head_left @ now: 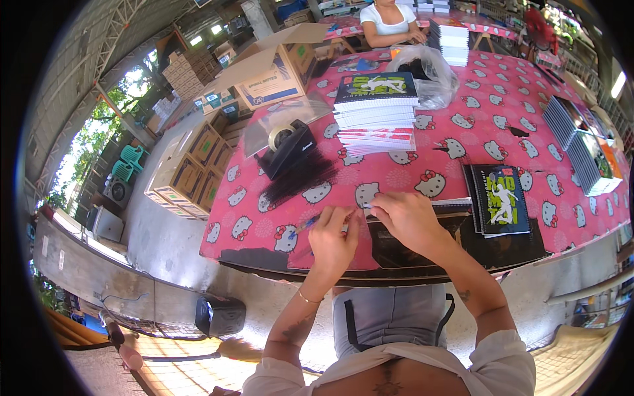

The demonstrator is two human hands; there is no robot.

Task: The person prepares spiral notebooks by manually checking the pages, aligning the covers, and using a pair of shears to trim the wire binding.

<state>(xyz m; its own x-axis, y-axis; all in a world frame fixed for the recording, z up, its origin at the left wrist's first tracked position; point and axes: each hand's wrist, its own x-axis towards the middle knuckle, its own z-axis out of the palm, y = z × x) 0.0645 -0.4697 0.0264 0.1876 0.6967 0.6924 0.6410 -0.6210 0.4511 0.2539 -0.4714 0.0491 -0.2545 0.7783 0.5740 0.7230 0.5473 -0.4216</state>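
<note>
Both hands meet just above the table's near edge. My left hand (332,241) is closed, fingertips pinched together; a thin blue-tipped thing (305,225) shows at its left side, too small to name. Close to it, my right hand (411,221) is also closed in a pinch, with its fingertips near those of the left. What sits between the fingers is hidden. Under my right forearm lies a dark flat board (409,243). Right of that arm is a small pile of spiral notebooks (503,201). Thin black strands (304,181) lie beyond my left hand.
A black tape dispenser (292,150) stands beside a tall stack of notebooks (375,115). Beyond are a clear plastic bag (439,82) and an open carton (274,79). More notebooks (581,148) stand at the right. A person (393,26) sits across the pink patterned table (456,142).
</note>
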